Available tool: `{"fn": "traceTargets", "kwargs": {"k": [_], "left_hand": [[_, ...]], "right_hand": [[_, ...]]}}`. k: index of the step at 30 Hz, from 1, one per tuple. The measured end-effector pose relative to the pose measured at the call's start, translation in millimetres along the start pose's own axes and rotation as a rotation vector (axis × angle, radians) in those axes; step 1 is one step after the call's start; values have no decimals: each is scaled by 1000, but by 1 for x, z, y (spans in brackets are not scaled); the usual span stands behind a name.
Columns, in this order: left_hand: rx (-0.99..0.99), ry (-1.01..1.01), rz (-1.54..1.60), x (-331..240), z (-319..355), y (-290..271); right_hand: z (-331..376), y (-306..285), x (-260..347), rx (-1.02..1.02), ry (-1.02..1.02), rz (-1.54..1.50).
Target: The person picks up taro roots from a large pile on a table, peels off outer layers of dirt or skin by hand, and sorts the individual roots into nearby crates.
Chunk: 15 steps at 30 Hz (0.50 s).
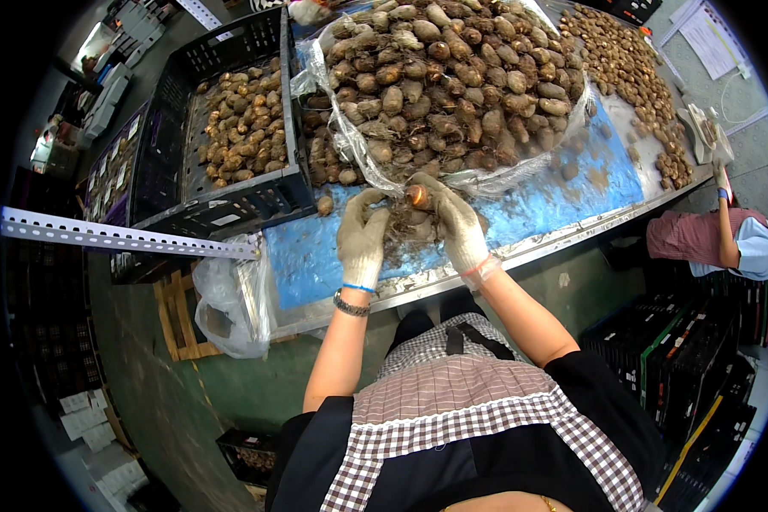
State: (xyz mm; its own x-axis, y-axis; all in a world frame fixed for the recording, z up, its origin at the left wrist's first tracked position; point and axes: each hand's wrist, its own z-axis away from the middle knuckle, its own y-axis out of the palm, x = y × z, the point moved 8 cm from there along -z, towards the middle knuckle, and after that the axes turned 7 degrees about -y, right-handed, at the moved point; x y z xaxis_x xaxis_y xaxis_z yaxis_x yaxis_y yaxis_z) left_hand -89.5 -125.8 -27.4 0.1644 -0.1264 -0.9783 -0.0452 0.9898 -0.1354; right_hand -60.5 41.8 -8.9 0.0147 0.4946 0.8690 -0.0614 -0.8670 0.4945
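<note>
Both my hands wear pale work gloves, soiled at the fingers, and meet at the near edge of a large heap of hairy brown taro corms [452, 77]. In my right hand [459, 224] is a taro corm [417, 197] with an orange cut end facing up. My left hand [363, 241] is right beside it, fingers curled in toward the corm and its dark root fibres; what its fingertips grip is hidden. Loose fibres and more corms [418, 229] lie below, between the hands. Clear plastic sheeting [350, 141] wraps the heap's edge.
Left of the heap stands a black crate [299, 183] partly filled with cleaner corms. Blue sheeting [303, 264] covers the metal-edged table. A perforated metal bar [128, 235] juts in from the left. Smaller corms [631, 68] spread at the right, near another person [700, 239].
</note>
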Motion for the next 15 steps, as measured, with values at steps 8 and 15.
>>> {"fn": "traceTargets", "kwargs": {"k": [8, 15], "left_hand": [[-39, 474, -310, -73, 29, 37], [-154, 542, -600, -82, 21, 49]], "right_hand": [[1, -12, -10, 54, 141, -116], [-7, -14, -1, 106, 167, -185]]}}
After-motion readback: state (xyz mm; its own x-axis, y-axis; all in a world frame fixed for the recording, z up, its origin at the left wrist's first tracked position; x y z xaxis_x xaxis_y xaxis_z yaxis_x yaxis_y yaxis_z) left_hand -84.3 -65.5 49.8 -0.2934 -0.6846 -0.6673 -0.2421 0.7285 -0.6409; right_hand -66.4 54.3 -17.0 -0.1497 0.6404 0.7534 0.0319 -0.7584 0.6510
